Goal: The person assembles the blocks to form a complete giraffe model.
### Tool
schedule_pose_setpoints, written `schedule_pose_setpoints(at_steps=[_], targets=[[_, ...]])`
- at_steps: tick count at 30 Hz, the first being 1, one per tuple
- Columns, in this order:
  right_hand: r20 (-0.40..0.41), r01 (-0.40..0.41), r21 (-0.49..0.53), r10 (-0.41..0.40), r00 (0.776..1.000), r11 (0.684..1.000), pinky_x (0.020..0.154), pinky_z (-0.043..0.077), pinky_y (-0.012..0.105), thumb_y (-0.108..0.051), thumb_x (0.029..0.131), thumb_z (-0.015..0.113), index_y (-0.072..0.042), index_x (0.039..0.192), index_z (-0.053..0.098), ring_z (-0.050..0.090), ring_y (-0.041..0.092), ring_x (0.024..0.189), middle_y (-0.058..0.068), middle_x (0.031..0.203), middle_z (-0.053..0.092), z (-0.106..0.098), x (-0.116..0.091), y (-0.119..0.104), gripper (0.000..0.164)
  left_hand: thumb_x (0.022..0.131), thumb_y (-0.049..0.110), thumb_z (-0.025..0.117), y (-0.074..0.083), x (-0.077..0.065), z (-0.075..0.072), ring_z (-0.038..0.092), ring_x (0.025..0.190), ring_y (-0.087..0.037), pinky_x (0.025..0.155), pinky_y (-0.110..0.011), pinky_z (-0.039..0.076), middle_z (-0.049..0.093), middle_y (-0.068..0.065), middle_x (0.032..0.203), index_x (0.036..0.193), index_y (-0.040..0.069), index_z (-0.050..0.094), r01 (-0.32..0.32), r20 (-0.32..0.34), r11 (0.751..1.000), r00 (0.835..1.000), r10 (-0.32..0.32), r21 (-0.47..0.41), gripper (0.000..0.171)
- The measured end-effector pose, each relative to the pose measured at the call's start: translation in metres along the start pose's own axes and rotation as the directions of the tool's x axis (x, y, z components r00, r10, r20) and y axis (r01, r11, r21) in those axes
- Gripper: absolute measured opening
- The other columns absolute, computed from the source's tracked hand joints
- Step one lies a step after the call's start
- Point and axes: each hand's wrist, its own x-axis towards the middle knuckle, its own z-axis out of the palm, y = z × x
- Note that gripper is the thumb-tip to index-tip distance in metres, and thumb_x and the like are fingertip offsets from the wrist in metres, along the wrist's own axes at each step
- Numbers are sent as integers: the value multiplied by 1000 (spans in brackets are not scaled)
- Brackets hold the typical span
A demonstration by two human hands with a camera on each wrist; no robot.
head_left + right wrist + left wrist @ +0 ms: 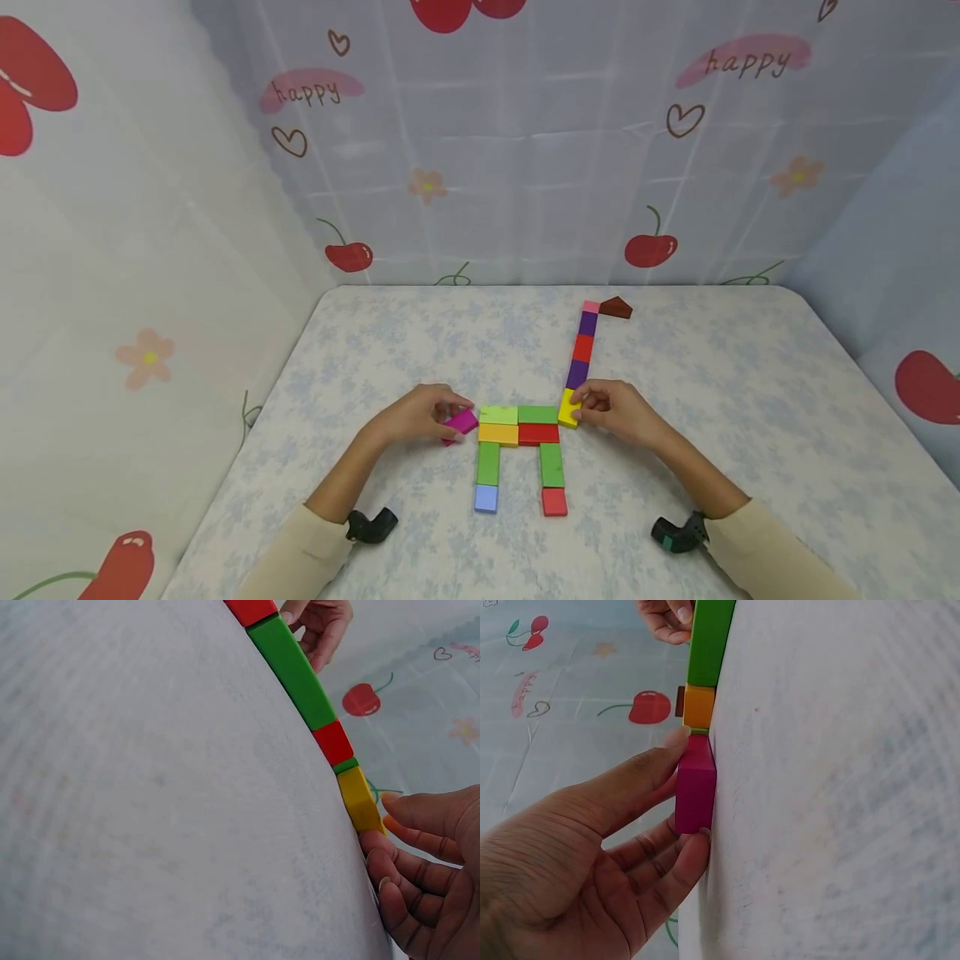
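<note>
My left hand (pixel 429 414) pinches a magenta block (pixel 462 422) between thumb and fingers, at the left end of a flat block figure. In the left wrist view the magenta block (pixel 696 784) lies low against the tabletop, beside an orange block (pixel 698 706). My right hand (pixel 618 410) holds a yellow block (pixel 569 409) at the figure's right end, fingertips on its edge. The right wrist view shows the yellow block (pixel 360 799) next to a small green end and a red block (pixel 334 742).
The figure's body has a light green block (pixel 498 414), a green block (pixel 537 414) and a long red block (pixel 537 434). Two legs end in a blue block (pixel 486 498) and a red block (pixel 554 502). A purple-and-red column (pixel 582 347) rises to a brown block (pixel 616 307).
</note>
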Motion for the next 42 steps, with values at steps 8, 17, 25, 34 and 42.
schedule_pose_setpoints(at_steps=[8,17,25,34,42], targets=[[-12,2,0,-2,1000,1000,60,50,25,-8,93,74,-5,105,71,58,20,72,3,83,64,-1,-1,-1,13,84,23,86,3,0,1,59,81,-12,70,-26,52,63,6,95,129,13,72,14,-14,1000,1000,-14,1,48],[-14,0,-4,0,1000,1000,62,51,25,-8,93,74,-5,105,71,59,20,73,3,83,64,0,-1,-2,13,84,23,86,-3,-3,-1,59,87,-16,73,-28,52,62,4,96,135,13,68,4,6,999,1000,-4,-50,55],[-19,-6,-9,6,1000,1000,63,51,25,-8,93,74,-5,106,71,59,21,74,3,83,65,-1,-1,-1,13,81,23,88,-14,-6,-4,59,89,-18,75,-28,52,63,3,96,136,14,67,-19,20,992,1000,21,-125,60],[-17,1,-6,-1,1000,1000,62,51,25,-10,93,74,-6,105,71,59,21,73,3,83,65,-1,-1,1,13,80,20,89,-19,-7,-6,59,92,-19,76,-28,53,63,1,102,135,18,68,-9,52,986,999,18,-165,60],[-14,7,-3,-7,1000,1000,63,51,25,-9,94,74,-5,106,71,59,21,73,4,84,65,2,-2,0,14,80,20,89,-22,-9,-5,60,91,-19,76,-28,54,63,1,101,135,18,68,-11,47,984,999,20,-176,60]])
